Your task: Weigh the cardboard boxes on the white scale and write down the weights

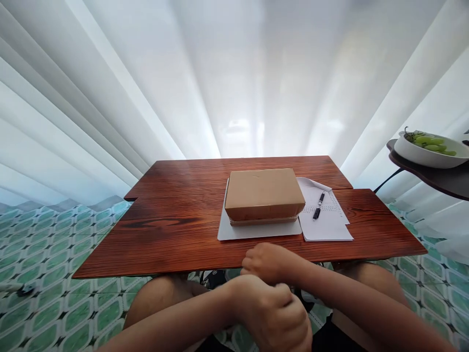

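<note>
My left hand [276, 313] is curled into a fist above my lap, close to the camera, with nothing seen sticking out of it. Beyond it, my right hand [262, 261] is also closed, at the front edge of the wooden table [176, 220]; its fingers are partly turned away. The forearms cross in view. A closed brown cardboard box [264, 190] is the nearest object ahead of my hands. It sits on a flat pale grey panel [260, 232], apart from both hands.
Right of the box lie white paper sheets [326, 232], some printed, with a black pen [318, 205] on top. At far right, a white bowl [432, 151] of green grapes [428, 141] stands on a dark shelf [421, 171]. White curtains [238, 73] hang behind the table.
</note>
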`<state>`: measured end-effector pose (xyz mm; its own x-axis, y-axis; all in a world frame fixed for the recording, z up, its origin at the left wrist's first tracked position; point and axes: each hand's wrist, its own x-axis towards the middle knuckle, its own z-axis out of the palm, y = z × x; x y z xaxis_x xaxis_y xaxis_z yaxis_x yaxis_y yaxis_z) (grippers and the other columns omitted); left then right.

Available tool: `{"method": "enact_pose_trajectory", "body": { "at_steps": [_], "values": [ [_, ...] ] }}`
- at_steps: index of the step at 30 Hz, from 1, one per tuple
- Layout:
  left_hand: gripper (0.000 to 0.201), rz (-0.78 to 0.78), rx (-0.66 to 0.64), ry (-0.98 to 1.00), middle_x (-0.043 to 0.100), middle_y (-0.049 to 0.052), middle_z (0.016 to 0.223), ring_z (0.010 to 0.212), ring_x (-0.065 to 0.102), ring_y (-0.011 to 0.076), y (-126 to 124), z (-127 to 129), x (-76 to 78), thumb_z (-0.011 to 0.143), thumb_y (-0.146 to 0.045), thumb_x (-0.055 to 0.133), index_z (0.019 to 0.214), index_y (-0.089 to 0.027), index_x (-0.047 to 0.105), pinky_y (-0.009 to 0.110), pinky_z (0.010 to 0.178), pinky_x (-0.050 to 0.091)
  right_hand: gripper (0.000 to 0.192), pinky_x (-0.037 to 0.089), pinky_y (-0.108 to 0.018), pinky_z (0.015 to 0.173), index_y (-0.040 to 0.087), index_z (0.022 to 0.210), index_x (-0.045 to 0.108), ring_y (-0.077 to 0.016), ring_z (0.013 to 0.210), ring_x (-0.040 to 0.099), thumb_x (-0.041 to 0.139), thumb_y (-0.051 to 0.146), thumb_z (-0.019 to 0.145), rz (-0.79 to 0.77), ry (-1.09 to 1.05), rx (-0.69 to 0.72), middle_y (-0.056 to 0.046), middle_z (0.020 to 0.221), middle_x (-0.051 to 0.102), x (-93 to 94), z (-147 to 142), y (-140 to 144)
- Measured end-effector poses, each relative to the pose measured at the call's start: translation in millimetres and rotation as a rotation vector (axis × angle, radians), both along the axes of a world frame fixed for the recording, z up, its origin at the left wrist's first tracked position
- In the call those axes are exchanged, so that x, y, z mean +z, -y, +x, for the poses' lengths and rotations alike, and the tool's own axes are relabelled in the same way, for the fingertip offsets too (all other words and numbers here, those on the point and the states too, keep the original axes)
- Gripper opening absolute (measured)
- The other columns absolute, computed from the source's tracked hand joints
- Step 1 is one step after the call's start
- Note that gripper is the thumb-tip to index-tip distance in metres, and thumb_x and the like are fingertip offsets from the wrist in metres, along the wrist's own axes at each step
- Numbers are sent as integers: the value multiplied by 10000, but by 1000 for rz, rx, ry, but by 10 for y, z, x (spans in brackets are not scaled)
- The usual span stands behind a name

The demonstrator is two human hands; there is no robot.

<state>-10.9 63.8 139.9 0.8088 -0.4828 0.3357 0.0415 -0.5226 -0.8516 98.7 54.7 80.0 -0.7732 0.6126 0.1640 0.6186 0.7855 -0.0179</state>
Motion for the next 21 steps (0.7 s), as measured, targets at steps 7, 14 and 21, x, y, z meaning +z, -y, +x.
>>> {"method": "enact_pose_trajectory", "body": {
  "at_steps": [7, 14, 21],
  "values": [
    [139, -587, -255, 280, 565, -15, 633, 556, 490, 122, -374, -254, 196, 850, -162, 530, 850, -180, 668, 284, 483, 367, 236, 272, -312, 570, 225, 685, 442, -162, 636, 457, 456, -9, 713, 259, -420, -450, 9, 664, 525, 542, 578, -56],
    [219, -996, -27, 832, 646, 28, 741, 722, 577, 181, -790, -316, -7, 889, -101, 503, 1029, -193, 644, 319, 729, 485, 175, 333, -307, 599, 242, 784, 427, -174, 650, 430, 446, 70, 756, 481, -922, -850, 15, 728, 454, 632, 966, -26],
    [382, -1552, 101, 1110, 657, 90, 1160, 1110, 610, 210, -1042, -329, -195, 913, -214, 489, 1292, -203, 540, 379, 979, 477, 333, 443, -452, 980, 223, 1223, 537, -275, 1198, 539, 458, 368, 933, 251, -1302, -1067, -119, 1275, 570, 253, 1046, -115]
  ]
}}
